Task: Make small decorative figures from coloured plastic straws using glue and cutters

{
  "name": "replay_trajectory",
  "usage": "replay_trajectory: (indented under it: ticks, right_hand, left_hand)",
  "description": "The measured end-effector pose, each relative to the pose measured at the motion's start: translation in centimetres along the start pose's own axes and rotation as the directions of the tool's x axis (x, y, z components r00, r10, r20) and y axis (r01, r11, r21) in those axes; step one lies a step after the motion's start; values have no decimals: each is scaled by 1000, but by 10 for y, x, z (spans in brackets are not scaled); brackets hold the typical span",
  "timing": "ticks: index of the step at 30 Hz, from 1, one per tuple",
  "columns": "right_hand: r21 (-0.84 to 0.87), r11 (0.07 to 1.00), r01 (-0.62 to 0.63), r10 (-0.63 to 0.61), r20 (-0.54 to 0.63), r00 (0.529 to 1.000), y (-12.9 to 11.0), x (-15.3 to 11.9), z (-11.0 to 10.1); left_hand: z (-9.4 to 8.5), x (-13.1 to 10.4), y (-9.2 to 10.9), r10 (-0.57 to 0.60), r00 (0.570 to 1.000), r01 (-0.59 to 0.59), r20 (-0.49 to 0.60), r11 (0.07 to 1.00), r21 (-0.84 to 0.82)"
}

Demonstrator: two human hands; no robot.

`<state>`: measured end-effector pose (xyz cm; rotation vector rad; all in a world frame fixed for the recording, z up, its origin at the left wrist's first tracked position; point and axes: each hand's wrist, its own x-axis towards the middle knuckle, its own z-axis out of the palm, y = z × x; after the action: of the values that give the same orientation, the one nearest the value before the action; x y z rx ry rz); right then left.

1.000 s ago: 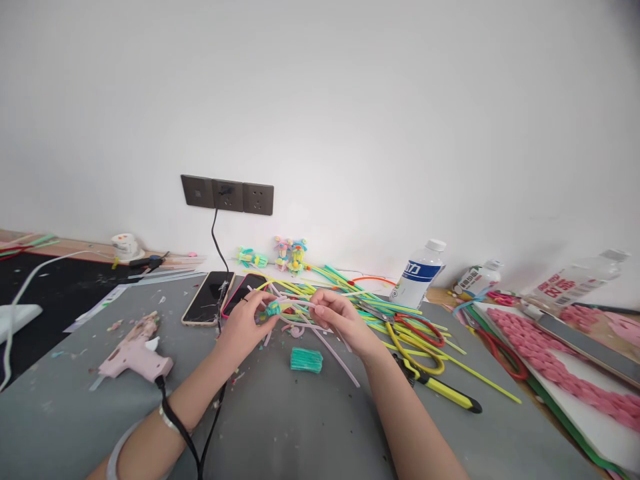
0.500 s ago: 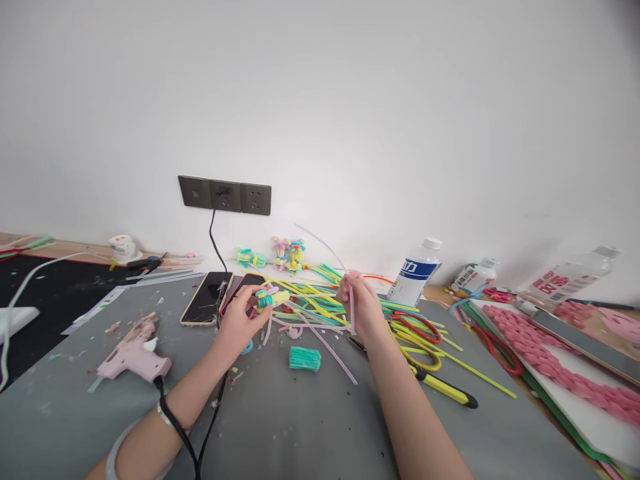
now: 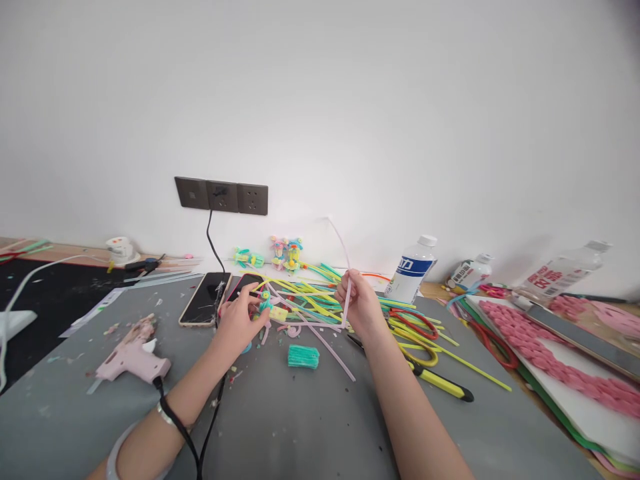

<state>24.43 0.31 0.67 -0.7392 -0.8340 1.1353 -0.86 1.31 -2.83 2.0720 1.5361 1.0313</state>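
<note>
Between the thumb and fingers of my left hand [image 3: 243, 320] is a small pipe-cleaner figure [image 3: 278, 313] in teal and yellow; part of it is hidden by the fingers. My right hand [image 3: 361, 303] is closed around a lilac pipe cleaner [image 3: 341, 241], whose long end arcs up and to the left while a short end pokes out below the fist. On the mat in front of both hands lies a teal ribbed bundle [image 3: 303, 357]. Behind them spreads a pile of yellow, green and lilac pipe cleaners [image 3: 315, 300].
A pink glue gun [image 3: 133, 360] lies at left, near a phone [image 3: 205, 300]. At right are red-handled scissors [image 3: 417, 321], a yellow cutter knife [image 3: 443, 383] and an upright bottle [image 3: 411, 270]. Several finished figures [image 3: 287, 253] stand by the wall. A black cable runs beside my left arm.
The figure in my left hand has turned, with its yellow part now pointing down to the right. The lilac pipe cleaner's free end has swung right and stands steeper.
</note>
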Motion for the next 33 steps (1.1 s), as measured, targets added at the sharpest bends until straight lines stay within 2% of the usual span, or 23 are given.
replay_trajectory:
  ticks: [6, 9, 11, 13, 15, 16, 18, 20, 24, 28, 30, 33]
  right_hand:
    - [-38, 999, -25, 26, 14, 1000, 3, -1, 0]
    - [-76, 996, -36, 38, 22, 999, 5, -2, 2]
    - [-102, 994, -49, 53, 44, 998, 7, -4, 5]
    - [-128, 990, -67, 77, 81, 994, 9, -7, 9]
    - [-160, 983, -89, 111, 134, 985, 10, -10, 14]
    - [-177, 979, -100, 129, 162, 978, 11, -12, 17]
    - [-208, 971, -116, 160, 210, 964, 12, -16, 22]
    - [-230, 965, -127, 185, 254, 949, 14, -19, 25]
    - [-237, 963, -131, 211, 356, 910, 15, -22, 26]
    - [-231, 967, -110, 200, 416, 887, 14, -23, 25]
    - [-234, 966, -106, 193, 392, 899, 15, -22, 24]
    - [-229, 969, -94, 152, 254, 955, 17, -17, 22]
  left_hand:
    - [3, -2, -5, 34, 999, -37, 30, 996, 87]
    - [0, -3, 0, 58, 998, -54, -22, 987, 150]
    - [-4, -4, 6, 120, 990, -107, -74, 981, 160]
    - [-8, -6, 13, 225, 971, -218, -76, 971, 99]
    - [-12, -9, 21, 325, 946, -325, -8, 945, -23]
    - [-13, -11, 24, 369, 927, -362, 63, 927, -96]
    - [-14, -14, 29, 428, 889, -393, 164, 895, -212]
    - [-13, -17, 32, 432, 872, -366, 230, 887, -280]
    - [-10, -18, 34, 359, 891, -267, 279, 910, -317]
    - [-8, -16, 34, 321, 901, -236, 293, 928, -289]
    - [-7, -16, 33, 289, 910, -204, 297, 936, -287]
    - [-6, -15, 31, 236, 925, -145, 298, 943, -299]
